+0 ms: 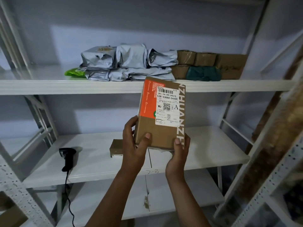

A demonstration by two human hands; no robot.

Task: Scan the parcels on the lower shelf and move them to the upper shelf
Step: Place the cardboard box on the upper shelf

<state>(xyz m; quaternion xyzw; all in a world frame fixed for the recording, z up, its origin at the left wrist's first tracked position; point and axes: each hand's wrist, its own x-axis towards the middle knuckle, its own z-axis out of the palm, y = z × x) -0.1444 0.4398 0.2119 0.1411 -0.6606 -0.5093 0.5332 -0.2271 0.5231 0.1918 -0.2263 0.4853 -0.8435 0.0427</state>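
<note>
Just below the upper shelf (pixel 65 86) front edge, the box (pixel 161 115) stands upright, long axis vertical. Left hand (pixel 134 143) and right hand (pixel 179 154) both grip its bottom end, so it projects upward from them toward that shelf.

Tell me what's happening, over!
Left hand, right hand grip flat brown cardboard parcel, white label, at upper shelf height. Black handheld scanner, small brown box on lower shelf.
</note>
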